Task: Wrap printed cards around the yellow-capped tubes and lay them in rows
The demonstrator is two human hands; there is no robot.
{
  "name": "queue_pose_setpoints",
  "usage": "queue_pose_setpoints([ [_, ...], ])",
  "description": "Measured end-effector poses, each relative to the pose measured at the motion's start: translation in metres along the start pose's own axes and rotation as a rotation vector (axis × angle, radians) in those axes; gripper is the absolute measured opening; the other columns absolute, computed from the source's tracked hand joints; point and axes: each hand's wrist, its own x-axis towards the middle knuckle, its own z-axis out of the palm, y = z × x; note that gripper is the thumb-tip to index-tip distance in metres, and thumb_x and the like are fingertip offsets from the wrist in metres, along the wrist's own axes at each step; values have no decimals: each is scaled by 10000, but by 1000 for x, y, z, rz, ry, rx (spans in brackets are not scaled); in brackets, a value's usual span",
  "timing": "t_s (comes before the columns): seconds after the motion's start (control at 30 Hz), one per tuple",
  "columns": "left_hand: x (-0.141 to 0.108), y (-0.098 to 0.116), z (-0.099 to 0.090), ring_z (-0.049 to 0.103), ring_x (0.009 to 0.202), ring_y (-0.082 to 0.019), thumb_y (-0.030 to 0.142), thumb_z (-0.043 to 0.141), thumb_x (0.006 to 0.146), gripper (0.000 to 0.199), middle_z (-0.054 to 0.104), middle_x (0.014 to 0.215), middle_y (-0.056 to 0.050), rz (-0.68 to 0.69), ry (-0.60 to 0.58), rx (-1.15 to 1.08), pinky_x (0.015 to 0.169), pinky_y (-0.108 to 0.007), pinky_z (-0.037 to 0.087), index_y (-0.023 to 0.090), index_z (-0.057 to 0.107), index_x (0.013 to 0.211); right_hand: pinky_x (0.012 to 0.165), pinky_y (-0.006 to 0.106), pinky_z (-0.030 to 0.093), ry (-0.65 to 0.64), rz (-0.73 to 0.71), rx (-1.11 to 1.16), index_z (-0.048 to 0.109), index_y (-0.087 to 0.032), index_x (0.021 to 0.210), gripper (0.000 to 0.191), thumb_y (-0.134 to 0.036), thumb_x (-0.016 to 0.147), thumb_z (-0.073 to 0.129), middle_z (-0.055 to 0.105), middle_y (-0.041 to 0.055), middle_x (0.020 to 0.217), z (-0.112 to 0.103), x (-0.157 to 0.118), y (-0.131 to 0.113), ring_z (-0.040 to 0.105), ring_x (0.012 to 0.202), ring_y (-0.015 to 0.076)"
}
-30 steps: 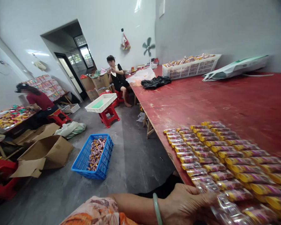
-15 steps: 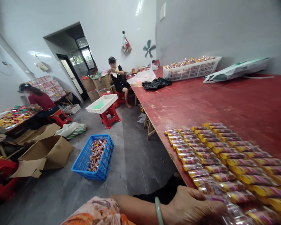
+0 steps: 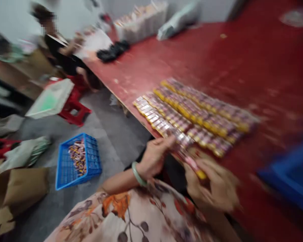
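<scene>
Both hands sit half-closed: my right hand (image 3: pixel 212 185) pinches a yellow-capped cellophane tube (image 3: pixel 192 164), while blur hides whether my left hand (image 3: pixel 155 158) grips it or the wrapped rows (image 3: pixel 192 114) kept within reach near the red surface's (image 3: pixel 242 67) edge.

the red table (image 3: pixel 192 57) runs across the view, its painted top worn and scuffed. near its edge lie rows of wrapped tubes (image 3: pixel 192 114), yellow-ended, packed side by side. farther along sit a black bag (image 3: pixel 113 51), a white plastic bag (image 3: pixel 96 41), a white basket (image 3: pixel 140 22) and a pale sack (image 3: pixel 178 22). a blurred blue object (image 3: pixel 290 174) lies at the right. on the grey floor (image 3: pixel 111 134) stand a blue crate (image 3: pixel 77 161) and a red stool (image 3: pixel 73 111), with cardboard (image 3: pixel 15 191) at lower left.
</scene>
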Motion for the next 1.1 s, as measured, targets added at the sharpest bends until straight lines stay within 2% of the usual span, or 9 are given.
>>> queue_pose_setpoints([
  [0.1,14,2,3,629,692,-117,361,826,654,265,703,751,-29,-50,-25,-9,750,-265,495,131,709,713,627,291,580,3,-31,-165,623,-202,1086,418,-115,704,769,693,50,918,-7,-9,-1,684,755,181],
  [0.2,21,-3,5,631,657,-104,335,828,654,249,682,694,6,-100,-23,-11,719,-256,507,145,668,659,633,288,586,-21,-3,-211,599,-199,1107,425,-135,718,760,694,58,939,-13,-12,-4,689,780,179],
  [0.4,17,-14,13,655,670,-94,313,788,715,200,696,748,10,-133,-72,-37,735,-243,516,149,682,756,617,272,597,-16,-21,-264,564,-224,1077,385,-161,746,751,689,42,932,-23,-7,-11,696,769,167],
  [0.53,10,-18,24,642,628,-88,309,765,746,195,699,733,-4,-207,-55,-15,678,-216,506,130,698,786,627,260,608,-37,-104,-348,540,-237,1055,339,-189,780,733,687,19,922,-30,-7,-8,697,756,149],
  [0.7,5,-24,31,648,649,-106,368,743,764,229,701,724,-10,-266,-106,30,689,-235,510,144,697,779,664,272,593,0,-184,-501,566,-230,1089,399,-196,745,765,687,41,1009,-39,-21,4,683,801,153],
  [0.8,5,-28,31,650,656,-115,398,750,751,255,705,726,-17,-318,-107,46,716,-255,511,150,695,766,660,276,573,-24,-202,-563,571,-262,1115,389,-196,770,738,680,47,1065,-45,-29,8,676,837,160],
  [0.9,2,-30,30,645,648,-108,403,756,744,262,706,733,-16,-308,-133,41,715,-255,504,149,695,764,681,276,575,-81,-230,-554,576,-250,1108,371,-169,778,725,675,64,1080,-46,-28,3,674,883,167],
  [1.1,2,-32,28,615,610,-95,452,779,696,324,690,694,-7,-215,-215,79,686,-247,491,144,680,684,630,249,589,53,-96,-534,556,-205,1106,370,-191,782,736,690,46,943,-31,-21,-3,695,789,155],
])
